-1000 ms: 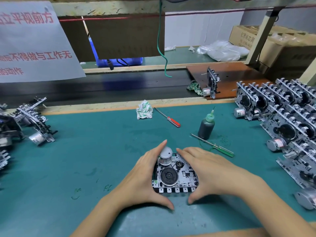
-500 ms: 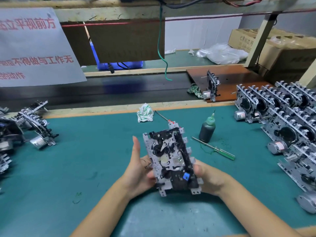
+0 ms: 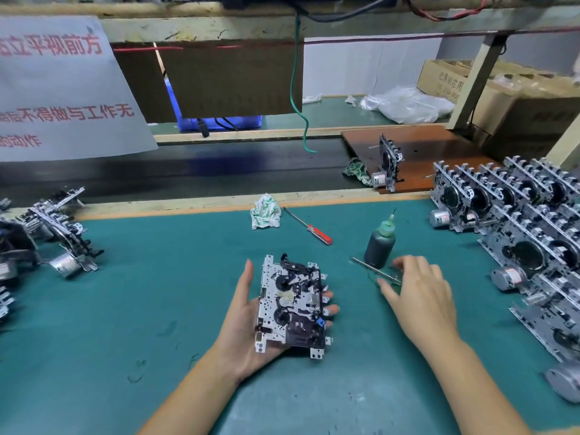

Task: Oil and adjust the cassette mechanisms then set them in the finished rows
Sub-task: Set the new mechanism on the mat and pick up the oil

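Your left hand (image 3: 241, 328) cradles the cassette mechanism (image 3: 290, 306), fingers curled beneath; your right hand (image 3: 420, 296), fingers loosely spread, touches the green-handled screwdriver (image 3: 375, 271).

The right hand (image 3: 420, 296) has left the cassette mechanism (image 3: 292, 304), now in the left hand (image 3: 241, 328) alone, reaching the green screwdriver (image 3: 390, 285) beside the oil bottle (image 3: 380, 246)

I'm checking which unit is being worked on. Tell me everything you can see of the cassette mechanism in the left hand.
The cassette mechanism is a perforated silvery metal plate carrying black plastic gears and levers, a whitish wheel and a small blue part. It lies face up, long side running away from the person, on the left hand, fingertips showing past its right edge, above the green mat.
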Available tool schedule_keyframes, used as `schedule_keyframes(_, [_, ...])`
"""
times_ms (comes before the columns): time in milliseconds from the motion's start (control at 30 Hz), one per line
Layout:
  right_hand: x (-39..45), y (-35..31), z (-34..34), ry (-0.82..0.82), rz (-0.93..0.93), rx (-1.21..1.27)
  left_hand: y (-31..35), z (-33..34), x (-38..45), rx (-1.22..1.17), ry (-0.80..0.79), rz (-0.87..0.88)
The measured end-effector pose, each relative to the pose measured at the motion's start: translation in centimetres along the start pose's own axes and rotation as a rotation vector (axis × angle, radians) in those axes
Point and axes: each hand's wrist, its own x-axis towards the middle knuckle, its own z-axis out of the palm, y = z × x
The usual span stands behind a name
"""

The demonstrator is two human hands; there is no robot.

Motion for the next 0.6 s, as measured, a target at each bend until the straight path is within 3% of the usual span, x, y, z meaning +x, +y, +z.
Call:
schedule_keyframes(167, [0.6,0.1,-0.4,-0.066,0.018,0.229,-0.3,-0.1,0.5,-0.016,0.105,-0.022])
schedule_keyframes(367, [-0.1,-1.8,0.6,-0.194,-0.366,0.21,-0.2,-0.2,0.5,0.007,0.168,-0.038])
schedule_keyframes(500, [-0.9,-2.5,0.3,-0.318,-0.363,0.583,-0.3,-0.3,0.4,0.008,0.186,-0.027])
schedule_keyframes(600, [-1.1,-3.3,0.0,-0.347,-0.374,0.671,-0.3,-0.6,0.5,0.007,0.202,-0.033])
